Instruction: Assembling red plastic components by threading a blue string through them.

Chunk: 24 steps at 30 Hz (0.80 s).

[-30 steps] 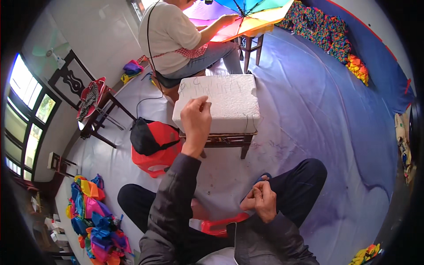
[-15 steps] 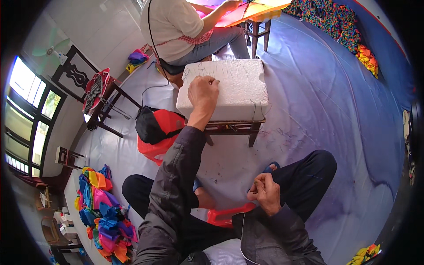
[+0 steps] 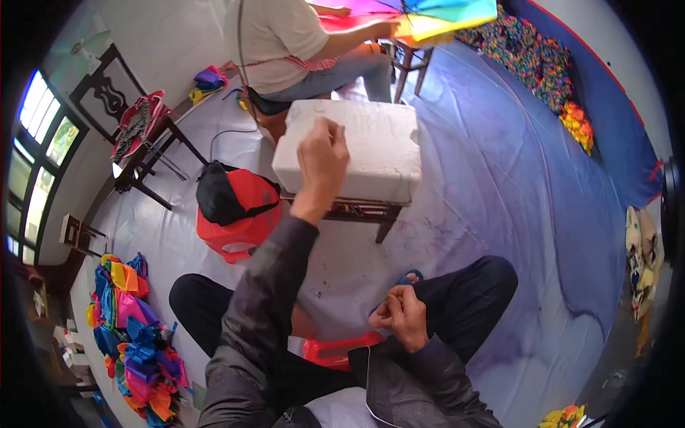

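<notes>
Over the left part of a white foam block (image 3: 371, 153), my left hand (image 3: 323, 162) is closed, thumb and fingertips pinched together. Anything between them is too small or blurred to name. Fine dark threads or pins show faintly on the block's top. It rests on a dark wooden stool (image 3: 357, 209) in front of me. Lower down, near my right knee, my right hand (image 3: 404, 315) is closed in a pinch too. What it holds, if anything, I cannot make out. Below that hand, a red plastic thing (image 3: 335, 349) lies between my legs.
Beyond the block a seated person (image 3: 282, 43) handles a rainbow-coloured cloth (image 3: 449, 18). A red container with a black cap (image 3: 239, 214) stands left of the stool. Colourful fabric (image 3: 139, 342) is heaped at left; a multicoloured pile (image 3: 524, 60) lies far right. A chair (image 3: 143, 135) stands at far left.
My view has shifted a little. My left hand seems slightly lifted from the block, still pinched. My right hand keeps its pinch. The other person's cloth has turned, showing more green and blue.
</notes>
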Each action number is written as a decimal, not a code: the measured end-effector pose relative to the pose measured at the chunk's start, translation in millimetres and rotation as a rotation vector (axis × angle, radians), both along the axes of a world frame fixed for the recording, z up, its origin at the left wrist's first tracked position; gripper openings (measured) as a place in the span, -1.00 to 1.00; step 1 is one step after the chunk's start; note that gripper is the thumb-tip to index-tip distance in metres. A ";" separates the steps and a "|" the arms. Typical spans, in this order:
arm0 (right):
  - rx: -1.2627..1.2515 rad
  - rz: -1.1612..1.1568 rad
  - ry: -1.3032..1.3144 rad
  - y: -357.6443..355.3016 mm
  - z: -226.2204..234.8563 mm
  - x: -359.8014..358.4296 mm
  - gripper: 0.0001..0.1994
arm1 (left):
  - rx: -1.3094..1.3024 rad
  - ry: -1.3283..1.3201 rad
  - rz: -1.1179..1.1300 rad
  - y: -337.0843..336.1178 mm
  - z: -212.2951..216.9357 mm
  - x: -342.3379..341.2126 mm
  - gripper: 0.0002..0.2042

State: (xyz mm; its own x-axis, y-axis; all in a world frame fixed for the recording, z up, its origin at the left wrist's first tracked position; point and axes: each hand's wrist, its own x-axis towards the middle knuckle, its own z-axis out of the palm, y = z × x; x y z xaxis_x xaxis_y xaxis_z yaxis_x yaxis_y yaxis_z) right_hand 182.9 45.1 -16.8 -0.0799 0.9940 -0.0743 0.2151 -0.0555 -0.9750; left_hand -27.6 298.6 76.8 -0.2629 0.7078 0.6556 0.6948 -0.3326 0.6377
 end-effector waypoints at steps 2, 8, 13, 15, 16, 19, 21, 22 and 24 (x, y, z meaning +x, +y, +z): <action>-0.026 -0.032 0.019 -2.9 2.0 2.3 -0.90 | 0.019 -0.148 -0.051 -33.8 2.5 13.3 -0.91; -0.085 -0.114 0.139 -9.0 26.4 0.4 -0.91 | -0.304 -0.640 -0.275 -167.1 -11.9 44.5 -0.89; -0.009 -0.098 0.081 0.0 41.6 -16.4 -0.93 | -0.081 -0.801 -0.358 -224.8 64.2 -3.9 -0.81; 0.020 -0.063 0.091 3.7 26.5 -19.7 -0.93 | 0.108 -0.760 -0.419 -220.5 104.0 -33.0 -0.78; -0.019 -0.076 0.058 5.0 27.6 -18.0 -0.93 | 0.195 -0.756 -0.481 -219.4 111.4 -45.7 -0.78; 0.009 -0.027 0.104 -2.0 34.1 -23.2 -0.91 | 0.131 -0.693 -0.463 -221.2 103.3 -60.8 -0.79; 0.032 -0.047 0.172 -1.1 41.6 -28.9 -0.91 | -0.004 -0.655 -0.429 -227.1 82.6 -55.5 -0.81; 0.047 -0.058 0.207 -1.9 45.1 -31.2 -0.91 | -0.139 -0.670 -0.390 -236.9 57.3 -39.7 -0.83; 0.060 -0.053 0.172 -8.8 52.7 -32.3 -0.91 | -0.485 -0.969 -0.422 -266.2 25.6 -16.2 -0.96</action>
State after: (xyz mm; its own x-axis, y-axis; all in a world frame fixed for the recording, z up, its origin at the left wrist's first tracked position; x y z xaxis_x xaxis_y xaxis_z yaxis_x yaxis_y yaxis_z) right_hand 150.6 36.3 35.9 -0.0336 0.9994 -0.0043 0.0434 -0.0028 -0.9991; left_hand -43.8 32.4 102.4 -0.1895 0.9803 -0.0549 -0.2614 0.0036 0.9652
